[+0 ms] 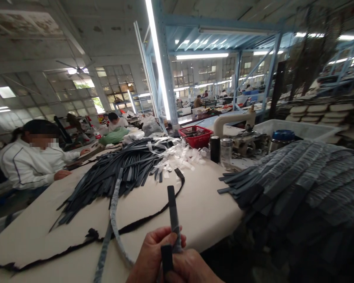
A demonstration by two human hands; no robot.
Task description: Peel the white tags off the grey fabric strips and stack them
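Between both grips [168, 257], dark strip [172, 212] upright.

both hands are meeting low at the frame's bottom edge: the left hand [153, 255] is curling its fingers closed, the right hand [191, 269] is pressing beside it, knuckles up.

Left hand [155, 255] and right hand [191, 269], low in view, pinch one dark strip [172, 214] held upright. Behind: heap of dark strips [118, 173] on pale table [200, 204], red basket [195, 136]. Seated person in white [32, 161] at the table's left edge.
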